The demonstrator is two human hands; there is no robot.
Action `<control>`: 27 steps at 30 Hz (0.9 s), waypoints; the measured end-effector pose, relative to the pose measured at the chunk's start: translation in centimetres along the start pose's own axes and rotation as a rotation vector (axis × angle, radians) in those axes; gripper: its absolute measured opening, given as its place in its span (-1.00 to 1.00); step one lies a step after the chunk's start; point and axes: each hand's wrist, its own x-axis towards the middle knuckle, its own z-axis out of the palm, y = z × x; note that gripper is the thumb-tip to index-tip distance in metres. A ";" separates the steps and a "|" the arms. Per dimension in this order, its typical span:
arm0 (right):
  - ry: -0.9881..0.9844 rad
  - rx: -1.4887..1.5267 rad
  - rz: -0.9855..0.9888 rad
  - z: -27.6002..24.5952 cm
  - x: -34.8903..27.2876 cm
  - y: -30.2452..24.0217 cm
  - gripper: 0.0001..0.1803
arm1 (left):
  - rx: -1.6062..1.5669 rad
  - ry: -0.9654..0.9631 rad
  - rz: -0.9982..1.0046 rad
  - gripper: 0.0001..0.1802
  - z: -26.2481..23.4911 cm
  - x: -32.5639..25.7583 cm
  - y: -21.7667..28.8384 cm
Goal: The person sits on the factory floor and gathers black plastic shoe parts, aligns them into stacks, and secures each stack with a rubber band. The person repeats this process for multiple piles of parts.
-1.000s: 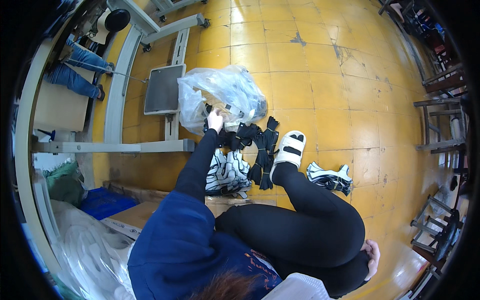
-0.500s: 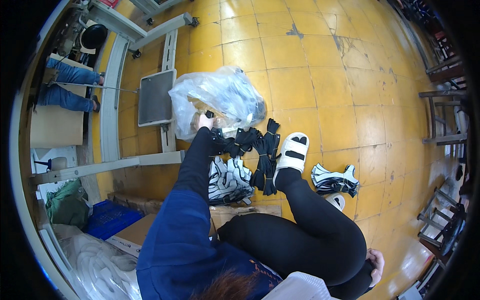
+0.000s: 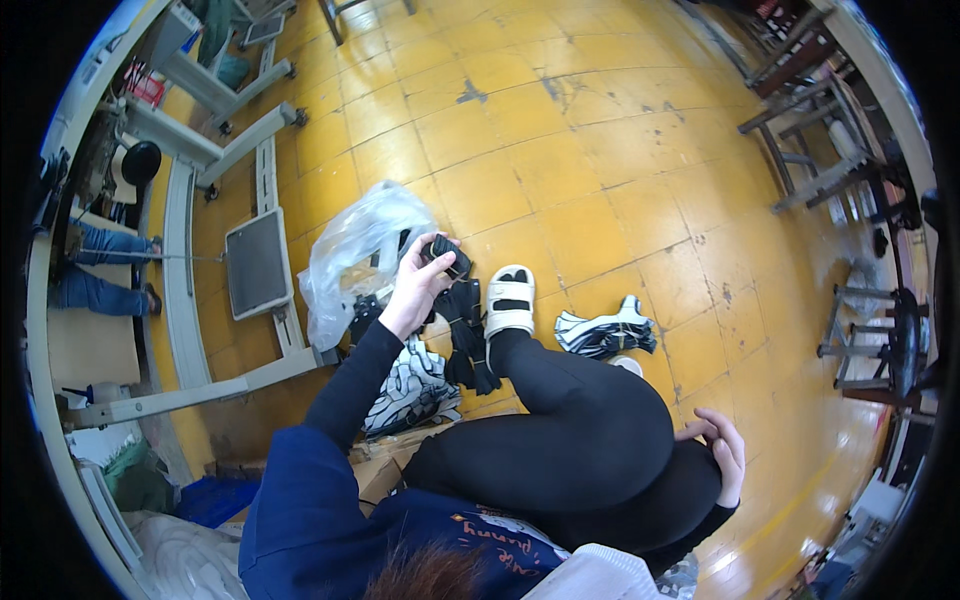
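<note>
My left hand [image 3: 411, 287] is closed round a small bundle of black strips [image 3: 456, 263], raised beside a clear plastic bag [image 3: 345, 245]. Below the hand, more tied bundles of black strips [image 3: 464, 345] lie on the floor next to my foot. A heap of white pieces with black edges [image 3: 408, 390] is close to my left forearm. Another tied bundle of white and black pieces [image 3: 606, 330] lies to the right of my sandal [image 3: 510, 295]. My right hand [image 3: 726, 450] rests by my knee, holding nothing, its fingers apart.
A grey machine frame with a foot pedal [image 3: 256, 262] stands at the left, with another person's legs [image 3: 110, 270] beyond it. A blue crate [image 3: 215, 500] and a green sack [image 3: 138, 478] are at lower left. Dark stools [image 3: 868, 335] line the right side.
My left hand has come out of the plastic bag, back and right, with a black bundle in it. The bag has slumped. My right hand has shifted, its fingers lifting from the knee.
</note>
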 end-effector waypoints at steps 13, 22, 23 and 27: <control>0.733 -0.002 -0.704 1.6 -1.8 -4.4 -0.57 | 0.234 -1.125 -0.164 -0.47 33.0 -8.4 5.6; 0.994 -0.193 -0.784 -3.0 -6.7 -2.0 -0.64 | 0.462 -1.212 -0.549 -0.72 41.5 -13.5 1.9; 1.018 -0.149 -0.765 -3.1 -6.9 -1.7 -0.64 | 0.533 -1.259 -0.477 -0.68 41.8 -13.4 1.1; 1.009 0.046 -0.731 -2.8 -8.0 -0.5 -0.66 | 0.743 -1.464 0.146 -0.42 42.5 -13.6 -1.1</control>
